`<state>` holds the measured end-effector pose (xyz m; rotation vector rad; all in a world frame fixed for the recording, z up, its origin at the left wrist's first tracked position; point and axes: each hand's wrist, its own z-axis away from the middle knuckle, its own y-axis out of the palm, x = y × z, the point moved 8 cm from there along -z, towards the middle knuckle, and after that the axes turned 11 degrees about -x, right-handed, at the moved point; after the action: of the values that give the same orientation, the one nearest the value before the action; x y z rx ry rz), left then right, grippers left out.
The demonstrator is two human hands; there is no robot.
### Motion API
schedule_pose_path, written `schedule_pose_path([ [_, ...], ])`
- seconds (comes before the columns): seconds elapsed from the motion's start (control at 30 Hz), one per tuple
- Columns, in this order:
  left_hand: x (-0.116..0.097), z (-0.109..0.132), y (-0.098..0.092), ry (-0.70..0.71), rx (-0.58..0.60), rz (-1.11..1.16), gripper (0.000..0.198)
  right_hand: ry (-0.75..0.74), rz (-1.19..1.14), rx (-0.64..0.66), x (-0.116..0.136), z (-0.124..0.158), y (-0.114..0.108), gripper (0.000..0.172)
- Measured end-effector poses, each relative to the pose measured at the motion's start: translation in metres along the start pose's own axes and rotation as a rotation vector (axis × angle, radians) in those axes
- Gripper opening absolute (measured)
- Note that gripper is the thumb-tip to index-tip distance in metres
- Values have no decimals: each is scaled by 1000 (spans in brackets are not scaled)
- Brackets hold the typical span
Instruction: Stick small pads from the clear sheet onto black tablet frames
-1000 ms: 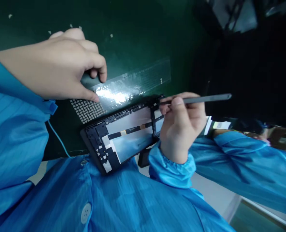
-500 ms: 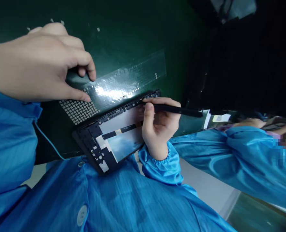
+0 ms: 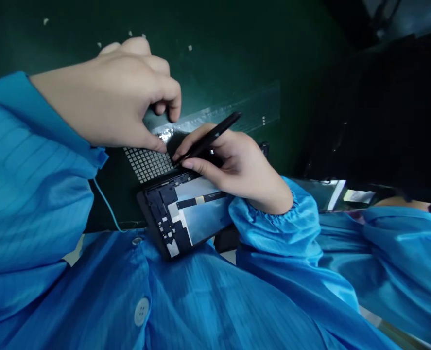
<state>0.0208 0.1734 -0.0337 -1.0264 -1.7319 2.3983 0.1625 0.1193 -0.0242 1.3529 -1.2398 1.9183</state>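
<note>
My left hand (image 3: 131,95) rests on a clear sheet (image 3: 237,114) of small square stickers (image 3: 151,165), with the thumb and curled forefinger gripping its near part. Pinched in my right hand (image 3: 240,160) are slim black tweezers (image 3: 213,136), their tips down at the sticker grid's right edge, close to my left thumb. What the tips hold is too small to make out. An opened tablet (image 3: 200,218) lies tilted between the sheet and my body. Its silvery battery area and dark inner parts show, while my right hand and sleeve cover its right part.
Several loose pale bits (image 3: 190,47) are scattered on the dark green table (image 3: 233,29) beyond my left hand. A large black object (image 3: 375,112) stands at the right. Beside me at the right is a co-worker's blue sleeve (image 3: 408,243).
My right hand has moved left with the tweezers, from the tablet's upper edge to the sticker grid, and the tweezers now slant upward. The camera view has shifted left. My left hand keeps its grip.
</note>
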Motion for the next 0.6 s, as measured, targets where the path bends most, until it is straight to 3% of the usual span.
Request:
schedule_pose_path([
  [0.1, 2, 1, 1, -4, -2, 33, 48, 12, -17, -42, -1, 4, -3, 19],
  [0.3, 2, 2, 2, 30, 20, -72, 53, -5, -28, -5, 1, -2, -2, 16],
  [0.4, 8, -3, 3, 20, 34, -140, 60, 50, -140, -6, -3, -4, -4, 24],
  [0.5, 11, -5, 1, 67, -2, -136, 63, 76, -343, -180, -4, 12, -25, 31],
  [0.6, -2, 8, -6, 118, -126, -7, 75, 74, -490, -529, -9, 62, -65, 24],
])
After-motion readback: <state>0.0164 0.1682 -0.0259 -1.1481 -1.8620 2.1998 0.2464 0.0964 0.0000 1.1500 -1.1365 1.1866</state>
